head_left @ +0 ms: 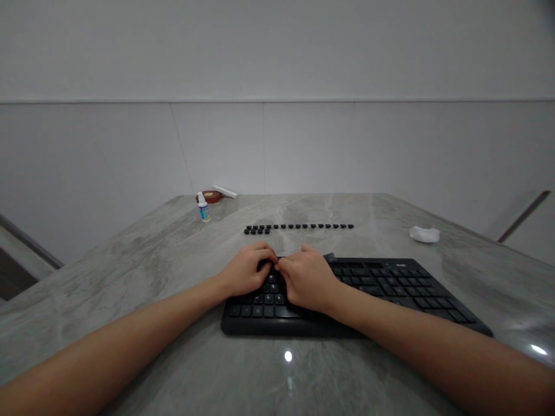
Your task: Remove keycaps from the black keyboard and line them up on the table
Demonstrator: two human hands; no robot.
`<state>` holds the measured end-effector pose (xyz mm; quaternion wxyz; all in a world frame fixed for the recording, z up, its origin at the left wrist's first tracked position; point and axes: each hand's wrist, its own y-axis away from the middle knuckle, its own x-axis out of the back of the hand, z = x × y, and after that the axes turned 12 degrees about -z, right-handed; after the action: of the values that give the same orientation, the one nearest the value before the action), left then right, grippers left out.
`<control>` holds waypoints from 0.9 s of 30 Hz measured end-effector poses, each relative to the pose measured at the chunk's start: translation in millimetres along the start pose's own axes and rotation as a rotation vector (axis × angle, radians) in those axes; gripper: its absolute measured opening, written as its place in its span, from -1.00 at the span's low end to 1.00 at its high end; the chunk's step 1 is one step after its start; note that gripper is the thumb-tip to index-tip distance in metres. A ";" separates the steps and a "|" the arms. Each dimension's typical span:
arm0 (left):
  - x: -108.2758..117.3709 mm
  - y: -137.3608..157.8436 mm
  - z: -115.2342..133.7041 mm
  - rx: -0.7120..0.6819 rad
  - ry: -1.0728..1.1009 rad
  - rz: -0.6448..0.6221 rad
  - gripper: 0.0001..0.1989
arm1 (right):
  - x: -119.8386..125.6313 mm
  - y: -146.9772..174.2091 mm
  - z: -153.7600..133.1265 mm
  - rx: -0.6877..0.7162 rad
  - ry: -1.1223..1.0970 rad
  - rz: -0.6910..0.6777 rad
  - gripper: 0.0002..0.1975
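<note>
A black keyboard (286,328) lies on the table in front of me, with both hands over its upper left part. My left hand (248,269) is closed, its thumb and fingers curled together at the upper rows of keys. Beside it, my right hand (310,279) is also closed, its fingertips meeting those of the left. Whatever the fingertips hold is too small and hidden to make out. Behind the keyboard, loose black keycaps (298,226) form a long row, with a short second row at its left end.
A small dark object (330,257) pokes out behind my right hand at the keyboard's back edge. Far left stand a white-capped bottle (203,208), a brown case (211,197) and a white strip (225,191). White crumpled material (424,234) lies right on the grey marbled table (173,358).
</note>
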<state>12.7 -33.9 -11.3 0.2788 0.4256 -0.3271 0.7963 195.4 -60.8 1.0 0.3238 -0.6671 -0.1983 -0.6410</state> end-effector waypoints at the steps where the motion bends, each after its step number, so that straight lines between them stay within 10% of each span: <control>1: -0.1 0.0 0.0 0.006 0.004 0.003 -0.80 | 1.1 -0.5 -0.9 -0.031 -0.010 -0.022 -0.85; 27: 3.4 -3.9 -12.0 0.172 0.109 -0.064 -0.82 | -8.3 -4.7 4.5 -0.161 -0.103 0.040 -0.75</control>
<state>8.0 -21.8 -12.4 0.2839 0.4144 -0.2283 0.8340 194.7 -53.1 -6.2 0.2709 -0.7269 -0.1492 -0.6131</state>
